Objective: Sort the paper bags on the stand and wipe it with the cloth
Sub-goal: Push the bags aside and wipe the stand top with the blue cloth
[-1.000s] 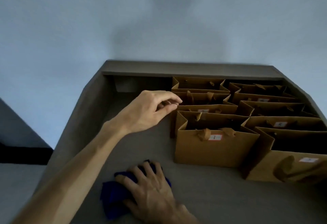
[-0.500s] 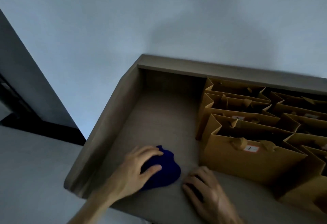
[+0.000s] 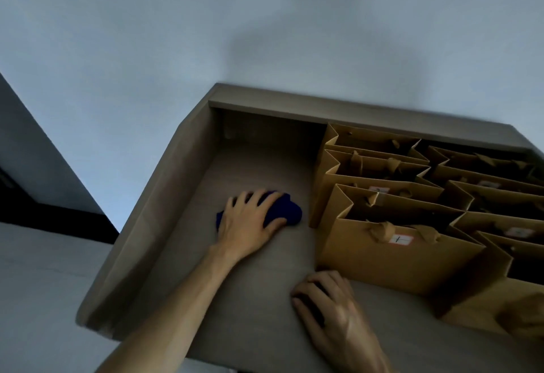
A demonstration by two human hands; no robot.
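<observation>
Two hands working over the stand (image 3: pixel 164 225), its raised side wall and back ledge framing a flat grey surface. Left hand (image 3: pixel 250 222) pressing down on the blue cloth (image 3: pixel 287 210), fingers spread and curving over the bunched fabric, thumb hooking under its near edge; cloth lying on the bare left part of the surface, just beside the nearest row of paper bags (image 3: pixel 397 252) but not touching them. Right hand (image 3: pixel 329 305) resting on the surface close to the front edge, fingers curled under with the knuckles up, gripping nothing visible, its fingertips near the bottom corner of the front bag. Bags standing upright in two rows filling the right side, mouths open, handles folded down, several bearing small white labels (image 3: pixel 399 239); markings on the farther labels too blurred for reading. Pale wall (image 3: pixel 265 34) rising behind the ledge.
</observation>
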